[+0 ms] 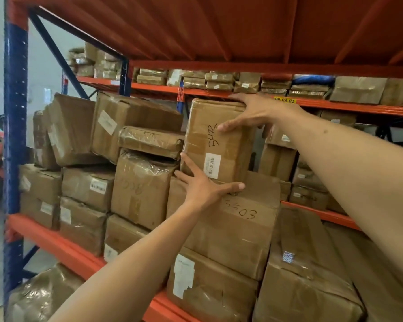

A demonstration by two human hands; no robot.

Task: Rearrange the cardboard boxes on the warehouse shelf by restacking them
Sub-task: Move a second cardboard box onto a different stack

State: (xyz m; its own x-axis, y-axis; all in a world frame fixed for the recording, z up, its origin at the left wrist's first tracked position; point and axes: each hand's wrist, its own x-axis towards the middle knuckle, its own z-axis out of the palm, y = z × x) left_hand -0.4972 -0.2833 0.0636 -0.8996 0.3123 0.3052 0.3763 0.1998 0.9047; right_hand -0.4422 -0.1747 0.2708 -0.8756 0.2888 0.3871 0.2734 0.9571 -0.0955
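1. Reaching up from below, the left hand has its fingers spread and nearly straight — thumb laid along the lower front edge of the tall brown taped cardboard box marked 5472, fingertips against its lower left corner. It supports rather than clasps.
2. That box stands upright on the wide brown cardboard box marked 5503, near the middle of the orange steel shelf, tilted slightly.
3. The right hand grips its upper right corner, fingers hooked over the top, thumb on the front face.
4. Judging by the dented, tape-wrapped card, it will probably give a little under pressure and the tape may be slick — diagonal corners look the surest hold. Weight cannot be told.
5. Further left, the flat plastic-wrapped brown parcel lies touching the box.
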